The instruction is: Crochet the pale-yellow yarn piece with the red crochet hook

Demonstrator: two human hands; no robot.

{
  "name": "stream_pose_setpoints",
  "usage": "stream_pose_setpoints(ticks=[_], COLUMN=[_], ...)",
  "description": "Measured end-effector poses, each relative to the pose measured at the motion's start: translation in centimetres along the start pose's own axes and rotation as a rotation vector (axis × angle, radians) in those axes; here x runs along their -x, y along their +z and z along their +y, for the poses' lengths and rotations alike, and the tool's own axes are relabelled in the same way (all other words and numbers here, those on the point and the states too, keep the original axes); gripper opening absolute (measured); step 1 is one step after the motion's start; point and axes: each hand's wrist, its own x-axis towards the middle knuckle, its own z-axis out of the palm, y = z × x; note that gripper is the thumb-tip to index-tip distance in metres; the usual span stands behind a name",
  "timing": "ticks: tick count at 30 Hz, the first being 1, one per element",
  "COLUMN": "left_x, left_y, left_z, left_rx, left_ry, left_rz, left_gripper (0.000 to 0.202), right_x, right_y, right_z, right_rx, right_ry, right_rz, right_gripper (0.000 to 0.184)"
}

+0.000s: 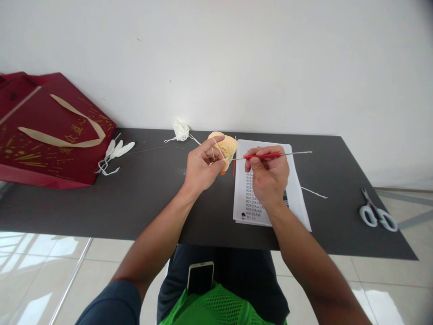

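My left hand (204, 164) is closed on a small piece of yellow yarn work, with a strand looped over its raised fingers. Just behind those fingers sits a ball of pale yellow yarn (227, 145). In my right hand (269, 174) is a crochet hook (267, 155) with a red handle and metal ends. Its left tip reaches to the yarn at my left fingertips; the exact stitch is too small to make out. Printed pattern sheets (257, 212) lie under my right hand, which hides part of the text.
A dark red gift bag (50, 135) stands at the left, beside white crocheted pieces (117, 149) with loose ends. White yarn (181, 130) lies near the wall. Scissors (377, 212) rest at the table's right end. A phone (200, 277) is on my lap.
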Motion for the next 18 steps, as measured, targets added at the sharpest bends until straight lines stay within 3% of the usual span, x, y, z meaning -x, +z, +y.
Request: stream_pose_setpoints(ticks=[12, 18], left_x=[-0.74, -0.66], left_y=[-1.0, -0.83], left_z=[-0.19, -0.26], left_rx=[0.222, 0.21], left_ry=[-0.122, -0.1], left_rz=[-0.132, -0.141], left_gripper=[0.048, 0.036], right_x=[-0.18, -0.42], right_y=[-0.21, 0.1], right_z=[-0.1, 0.08], right_rx=[-0.114, -0.208], right_ry=[0.061, 0.193], right_rz=[-0.064, -0.021], right_gripper=[0.027, 0.032])
